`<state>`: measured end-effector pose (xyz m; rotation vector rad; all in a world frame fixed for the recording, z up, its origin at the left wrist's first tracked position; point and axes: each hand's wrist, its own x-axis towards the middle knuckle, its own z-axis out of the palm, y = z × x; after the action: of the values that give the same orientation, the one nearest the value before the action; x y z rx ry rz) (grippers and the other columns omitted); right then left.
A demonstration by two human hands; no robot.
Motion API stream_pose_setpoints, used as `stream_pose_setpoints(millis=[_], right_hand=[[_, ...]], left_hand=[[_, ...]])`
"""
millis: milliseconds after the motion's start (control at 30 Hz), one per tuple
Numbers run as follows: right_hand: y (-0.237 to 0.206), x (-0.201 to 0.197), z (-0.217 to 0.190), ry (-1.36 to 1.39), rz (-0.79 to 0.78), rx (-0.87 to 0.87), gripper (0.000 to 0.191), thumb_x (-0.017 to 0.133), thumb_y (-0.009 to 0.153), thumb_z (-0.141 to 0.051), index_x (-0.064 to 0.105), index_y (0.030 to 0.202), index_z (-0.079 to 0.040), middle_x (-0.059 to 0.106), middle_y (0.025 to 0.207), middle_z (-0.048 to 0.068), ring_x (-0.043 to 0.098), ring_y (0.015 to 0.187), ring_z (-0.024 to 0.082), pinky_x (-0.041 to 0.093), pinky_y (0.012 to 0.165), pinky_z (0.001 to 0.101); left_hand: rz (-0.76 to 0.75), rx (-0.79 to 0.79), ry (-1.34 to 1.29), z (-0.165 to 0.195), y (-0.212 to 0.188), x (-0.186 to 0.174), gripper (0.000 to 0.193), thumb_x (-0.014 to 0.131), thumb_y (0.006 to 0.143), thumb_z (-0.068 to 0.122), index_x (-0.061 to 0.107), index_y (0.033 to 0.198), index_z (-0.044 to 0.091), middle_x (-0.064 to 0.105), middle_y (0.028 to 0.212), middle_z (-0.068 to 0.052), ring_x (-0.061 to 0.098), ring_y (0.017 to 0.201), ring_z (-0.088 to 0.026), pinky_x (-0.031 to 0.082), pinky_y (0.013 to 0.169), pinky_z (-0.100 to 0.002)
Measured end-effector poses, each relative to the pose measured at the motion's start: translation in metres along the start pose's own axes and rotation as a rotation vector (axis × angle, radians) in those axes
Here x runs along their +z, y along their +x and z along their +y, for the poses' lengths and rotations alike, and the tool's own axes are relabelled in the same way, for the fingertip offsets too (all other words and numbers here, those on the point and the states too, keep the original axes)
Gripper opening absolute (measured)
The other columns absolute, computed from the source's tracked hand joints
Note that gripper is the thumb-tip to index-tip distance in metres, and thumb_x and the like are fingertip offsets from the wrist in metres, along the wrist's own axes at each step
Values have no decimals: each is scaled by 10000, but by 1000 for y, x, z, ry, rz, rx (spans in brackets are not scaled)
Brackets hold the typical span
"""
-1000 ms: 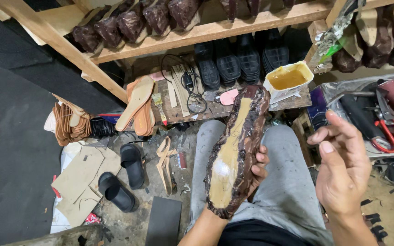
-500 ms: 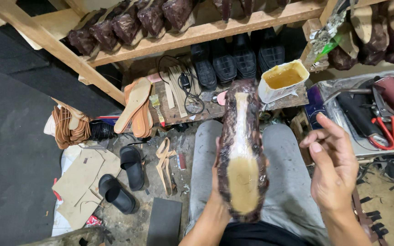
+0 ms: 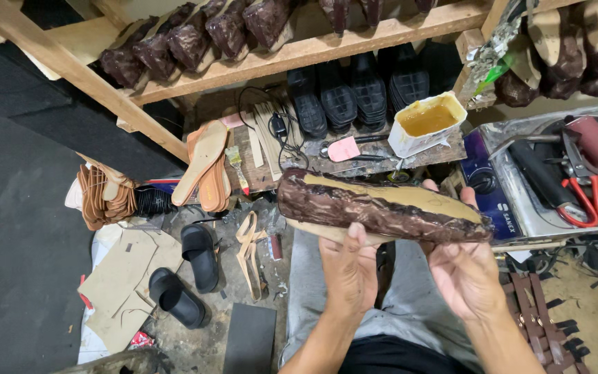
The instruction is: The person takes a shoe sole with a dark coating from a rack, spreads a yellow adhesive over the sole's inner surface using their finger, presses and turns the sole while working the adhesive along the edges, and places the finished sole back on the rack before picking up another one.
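brown shoe upper point(image 3: 382, 208), held sideways in both hands, left point(image 3: 349, 266), right point(image 3: 466, 273), white glue tub point(image 3: 426, 123) behind

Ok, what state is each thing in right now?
Shoe: lying sideways, held in both hands.
Left hand: gripping the shoe from below.
Right hand: supporting its right end.
Glue tub: open, part full.
Scissors: closed, lying in the tray.
Black sandals: on the floor, apart.

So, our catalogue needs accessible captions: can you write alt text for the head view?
Two bare hands, left hand and right hand, hold a dark brown shoe upper on its last sideways above the person's lap. Behind stand a tub of yellow glue, black soles and red-handled scissors.
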<state>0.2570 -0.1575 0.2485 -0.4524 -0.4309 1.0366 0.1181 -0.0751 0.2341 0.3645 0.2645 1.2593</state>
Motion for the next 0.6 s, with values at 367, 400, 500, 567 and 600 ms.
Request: stream_pose_setpoints(millis=[367, 400, 500, 567, 600], right_hand=[[14, -20, -8, -70, 104, -43, 516, 724, 947, -131, 542, 1429, -92, 629, 1393, 46, 556, 1351, 211, 339, 1258, 446], [15, -20, -10, -66, 94, -42, 509, 728, 955, -122, 543, 1428, -92, 630, 1390, 47, 554, 1349, 216, 334, 1262, 455], [18, -17, -12, -27, 43, -60, 412, 724, 1018, -91, 535, 1383, -78, 624, 1329, 36, 539, 1397, 231, 295, 1290, 469], [21, -15, -14, -19, 42, -71, 404, 711, 1024, -91, 534, 1388, -81, 624, 1332, 32, 536, 1412, 234, 284, 1283, 469], [22, -14, -14, -30, 63, -72, 443, 702, 1003, -102, 539, 1415, -91, 628, 1364, 33, 538, 1403, 233, 289, 1265, 466]], left_hand=[[-65, -23, 309, 39, 10, 7, 435, 804, 818, -7, 641, 1221, -11, 733, 1141, -87, 703, 1051, -167, 560, 980, -327], [-73, -39, 323, 41, 11, 8, 436, 812, 815, -14, 646, 1218, -25, 737, 1143, -94, 707, 1051, -175, 563, 978, -330], [-84, -71, 391, 44, 12, 11, 440, 840, 809, -35, 660, 1210, -56, 739, 1125, -107, 700, 1008, -186, 554, 896, -322], [-95, -81, 432, 47, 12, 12, 449, 850, 805, -42, 663, 1213, -66, 738, 1114, -112, 695, 980, -189, 553, 856, -320], [-105, -83, 445, 48, 12, 12, 458, 850, 802, -44, 661, 1218, -68, 739, 1114, -114, 696, 974, -190, 559, 856, -324]])
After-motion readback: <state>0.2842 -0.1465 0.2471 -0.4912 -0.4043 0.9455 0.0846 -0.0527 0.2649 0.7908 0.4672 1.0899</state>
